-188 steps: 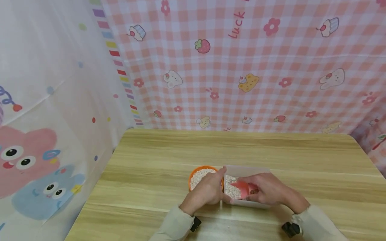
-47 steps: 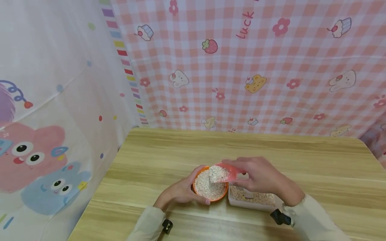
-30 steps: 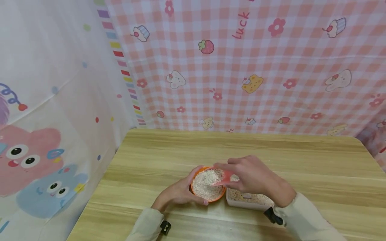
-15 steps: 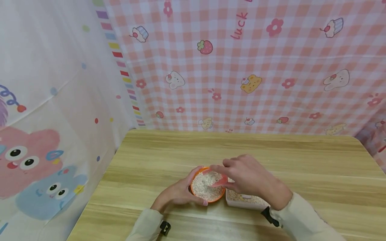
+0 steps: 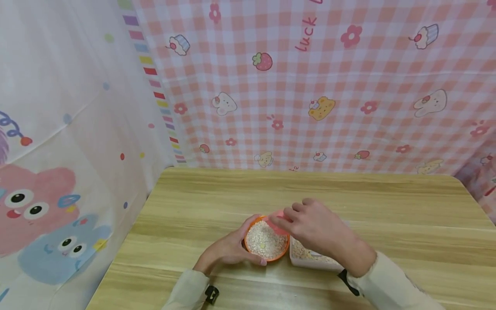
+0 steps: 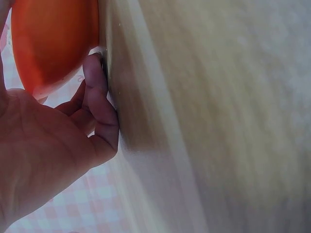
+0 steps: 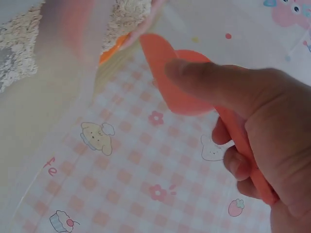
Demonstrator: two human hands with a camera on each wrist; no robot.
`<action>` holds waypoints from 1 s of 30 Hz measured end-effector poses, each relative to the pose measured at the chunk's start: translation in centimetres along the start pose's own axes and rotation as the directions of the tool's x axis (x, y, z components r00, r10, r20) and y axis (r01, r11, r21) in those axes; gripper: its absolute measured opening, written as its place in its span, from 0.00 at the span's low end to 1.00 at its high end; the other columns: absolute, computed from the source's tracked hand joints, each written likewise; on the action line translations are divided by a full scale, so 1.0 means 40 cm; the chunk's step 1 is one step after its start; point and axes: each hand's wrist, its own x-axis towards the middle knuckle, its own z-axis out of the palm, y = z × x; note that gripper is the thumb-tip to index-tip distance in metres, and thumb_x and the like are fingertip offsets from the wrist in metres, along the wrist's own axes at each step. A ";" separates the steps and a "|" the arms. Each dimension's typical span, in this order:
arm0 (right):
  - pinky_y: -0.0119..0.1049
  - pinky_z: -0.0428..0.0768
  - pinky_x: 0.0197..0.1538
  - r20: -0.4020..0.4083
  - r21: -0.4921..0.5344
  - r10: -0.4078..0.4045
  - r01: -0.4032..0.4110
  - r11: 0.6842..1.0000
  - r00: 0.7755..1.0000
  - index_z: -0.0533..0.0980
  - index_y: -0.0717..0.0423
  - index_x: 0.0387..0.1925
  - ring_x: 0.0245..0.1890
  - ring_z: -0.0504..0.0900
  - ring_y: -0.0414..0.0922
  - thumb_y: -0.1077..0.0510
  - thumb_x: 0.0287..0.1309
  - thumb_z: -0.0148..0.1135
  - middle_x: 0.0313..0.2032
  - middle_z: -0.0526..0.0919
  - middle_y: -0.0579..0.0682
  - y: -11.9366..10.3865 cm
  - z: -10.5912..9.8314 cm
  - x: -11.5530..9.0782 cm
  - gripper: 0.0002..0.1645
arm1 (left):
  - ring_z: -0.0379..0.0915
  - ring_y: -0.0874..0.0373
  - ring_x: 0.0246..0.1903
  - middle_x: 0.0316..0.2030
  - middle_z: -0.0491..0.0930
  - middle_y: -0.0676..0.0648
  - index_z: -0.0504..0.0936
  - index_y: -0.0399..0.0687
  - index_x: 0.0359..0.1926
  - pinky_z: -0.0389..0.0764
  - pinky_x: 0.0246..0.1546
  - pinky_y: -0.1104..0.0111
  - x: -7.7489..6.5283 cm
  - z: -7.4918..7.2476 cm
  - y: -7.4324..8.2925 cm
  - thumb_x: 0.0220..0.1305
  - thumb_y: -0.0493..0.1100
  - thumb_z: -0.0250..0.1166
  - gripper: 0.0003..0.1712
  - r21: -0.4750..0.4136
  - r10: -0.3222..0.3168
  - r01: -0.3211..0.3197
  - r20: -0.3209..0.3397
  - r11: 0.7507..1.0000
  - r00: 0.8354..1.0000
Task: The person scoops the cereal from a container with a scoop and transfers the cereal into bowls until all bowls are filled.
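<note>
My left hand holds an orange bowl, thumb on the near side and fingers at the far side. Its curled fingers touch the tabletop beside the bowl in the left wrist view. Pale flakes like rolled oats fill the bowl almost to its rim. My right hand grips a pink-red scoop by its handle, the thumb pressed on the scoop's body. The scoop is tipped over the bowl's right side, no flakes showing on it. A translucent white box with more flakes stands right of the bowl, partly hidden under my right hand.
The light wood table runs back to a pink checked cloth. A white cloth with cartoon figures hangs at the left. Black wrist cameras sit at both cuffs.
The scoop has gone from inside the box to over the bowl and tipped, its load of flakes now in the bowl. My left hand has moved from the box's edge to the bowl.
</note>
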 end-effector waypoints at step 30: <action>0.47 0.82 0.38 0.389 0.341 0.448 -0.577 0.742 0.805 0.76 0.54 0.60 0.40 0.85 0.50 0.45 0.51 0.73 0.44 0.86 0.53 0.013 0.030 -0.225 0.35 | 0.57 0.42 0.70 0.74 0.58 0.42 0.45 0.71 0.77 0.59 0.66 0.40 0.001 0.003 0.004 0.42 0.57 0.82 0.69 0.000 -0.010 0.010 -0.013 1.000 1.000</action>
